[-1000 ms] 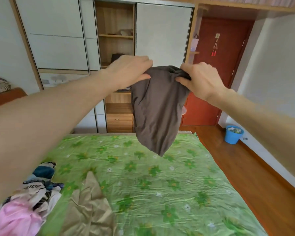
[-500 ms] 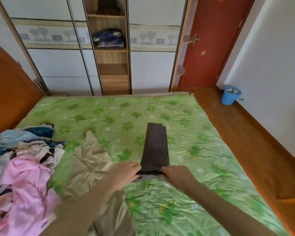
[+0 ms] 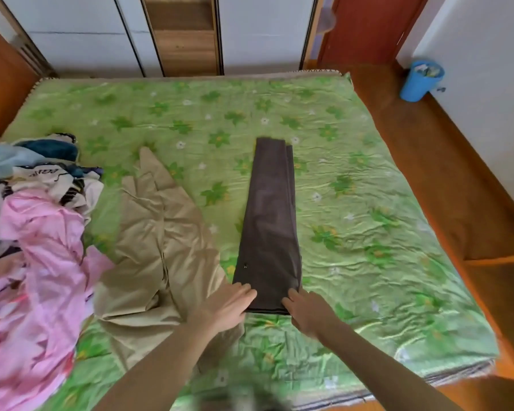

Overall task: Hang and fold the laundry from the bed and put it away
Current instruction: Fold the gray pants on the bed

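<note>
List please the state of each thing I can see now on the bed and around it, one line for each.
dark brown garment: folded into a long narrow strip, flat on the bed.
left hand: fingers straight, resting on the strip's near end.
right hand: at the near right corner, fingers touching it.
beige garment: spread out, wrinkled, unfolded.
pile of clothes: heaped, unfolded.
green bedspread: creased.
blue bin: upright, holding scraps.

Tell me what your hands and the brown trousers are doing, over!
Left hand and right hand flat on near end of brown trousers. Trousers laid out long on green bed cover. Beige garment touching left side, not blocking.
</note>
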The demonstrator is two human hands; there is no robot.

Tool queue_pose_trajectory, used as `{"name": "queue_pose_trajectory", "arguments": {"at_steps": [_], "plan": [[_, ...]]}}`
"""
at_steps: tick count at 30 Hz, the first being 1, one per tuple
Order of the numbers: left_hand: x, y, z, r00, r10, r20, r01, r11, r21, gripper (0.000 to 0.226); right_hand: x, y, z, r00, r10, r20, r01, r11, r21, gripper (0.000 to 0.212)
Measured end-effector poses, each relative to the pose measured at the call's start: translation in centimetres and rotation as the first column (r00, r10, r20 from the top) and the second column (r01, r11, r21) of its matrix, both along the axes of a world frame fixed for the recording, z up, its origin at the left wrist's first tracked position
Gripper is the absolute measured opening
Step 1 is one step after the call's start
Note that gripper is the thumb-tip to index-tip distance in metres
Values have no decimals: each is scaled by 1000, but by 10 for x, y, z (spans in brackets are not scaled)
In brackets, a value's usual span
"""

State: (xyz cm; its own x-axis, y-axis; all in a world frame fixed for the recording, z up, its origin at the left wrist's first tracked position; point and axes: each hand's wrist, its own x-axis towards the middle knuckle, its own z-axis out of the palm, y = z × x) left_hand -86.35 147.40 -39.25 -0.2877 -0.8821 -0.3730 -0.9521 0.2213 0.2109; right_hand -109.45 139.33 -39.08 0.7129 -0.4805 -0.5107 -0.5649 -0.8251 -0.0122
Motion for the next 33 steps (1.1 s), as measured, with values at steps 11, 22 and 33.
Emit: {"name": "queue_pose_trajectory", "arguments": {"at_steps": [11,22,33], "plan": [[-18,46,-108,998,-18,54,6,977,214,27,-11,75,-129,973,-225,-59,227,973,45,54],[-38,54,-226,977,213,-35,-211,977,37,33,-14,65,-209,934,-333,125,326,942,72,35],[-5,-155,-306,897,411,-160,-441,852,-282,64,60,-152,-292,825,-358,438,447,887,-118,67]]}}
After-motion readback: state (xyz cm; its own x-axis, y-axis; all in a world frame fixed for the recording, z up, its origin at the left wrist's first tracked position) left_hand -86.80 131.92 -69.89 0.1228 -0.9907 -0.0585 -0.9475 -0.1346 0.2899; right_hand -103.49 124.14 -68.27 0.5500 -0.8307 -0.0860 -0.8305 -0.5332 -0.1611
